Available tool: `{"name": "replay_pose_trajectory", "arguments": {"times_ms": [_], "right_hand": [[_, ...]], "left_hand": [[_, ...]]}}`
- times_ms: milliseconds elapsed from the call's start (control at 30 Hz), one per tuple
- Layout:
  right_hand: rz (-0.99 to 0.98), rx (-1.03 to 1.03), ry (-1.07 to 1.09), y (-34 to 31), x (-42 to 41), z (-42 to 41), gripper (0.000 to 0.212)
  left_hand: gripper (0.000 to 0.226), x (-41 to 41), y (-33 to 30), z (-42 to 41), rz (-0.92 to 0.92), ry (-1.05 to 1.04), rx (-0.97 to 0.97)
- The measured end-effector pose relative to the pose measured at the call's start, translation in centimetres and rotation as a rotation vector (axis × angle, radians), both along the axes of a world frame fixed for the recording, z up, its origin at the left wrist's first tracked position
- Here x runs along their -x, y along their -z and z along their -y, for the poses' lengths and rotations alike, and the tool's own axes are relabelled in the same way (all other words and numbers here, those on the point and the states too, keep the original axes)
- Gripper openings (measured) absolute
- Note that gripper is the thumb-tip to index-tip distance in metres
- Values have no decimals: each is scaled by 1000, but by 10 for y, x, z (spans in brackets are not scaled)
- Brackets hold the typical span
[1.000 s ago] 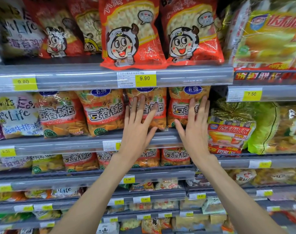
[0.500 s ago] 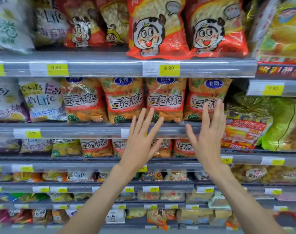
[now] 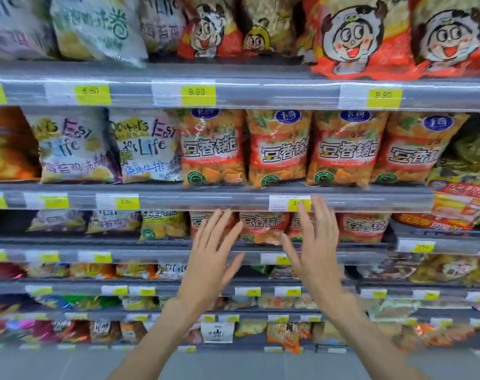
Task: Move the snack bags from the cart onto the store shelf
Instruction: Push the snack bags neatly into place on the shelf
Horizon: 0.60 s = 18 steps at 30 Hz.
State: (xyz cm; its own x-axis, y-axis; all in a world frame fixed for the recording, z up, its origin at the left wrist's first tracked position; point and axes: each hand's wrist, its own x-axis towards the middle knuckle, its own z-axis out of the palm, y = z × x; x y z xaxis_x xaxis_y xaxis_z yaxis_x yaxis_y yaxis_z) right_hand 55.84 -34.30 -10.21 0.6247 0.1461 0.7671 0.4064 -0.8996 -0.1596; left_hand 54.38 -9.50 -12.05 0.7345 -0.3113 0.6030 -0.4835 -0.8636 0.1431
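Both hands have dropped below the shelf edge [image 3: 233, 198] since a second ago, clear of the orange snack bags [image 3: 277, 149] they touched. Left of those bags stand pale "Easy Life" bags [image 3: 74, 149]; yellow tags above read 9.90 [image 3: 197, 91]. Left hand [image 3: 211, 259] and right hand [image 3: 315, 253] hang spread wide, fingers apart, empty, open air between them.

Left hand [image 3: 214, 259] and right hand [image 3: 315, 248], both empty with fingers spread, hover before orange snack bags [image 3: 280, 149] on the shelf [image 3: 206, 200]
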Motion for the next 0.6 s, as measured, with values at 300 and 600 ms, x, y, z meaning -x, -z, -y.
{"name": "replay_pose_trajectory", "arguments": {"times_ms": [300, 600], "right_hand": [[-160, 70, 67, 54, 8, -51, 61], [-380, 50, 199, 93, -42, -65, 69]], "left_hand": [[66, -11, 37, -48, -159, -41, -15], [78, -59, 67, -42, -264, -225, 118]]}}
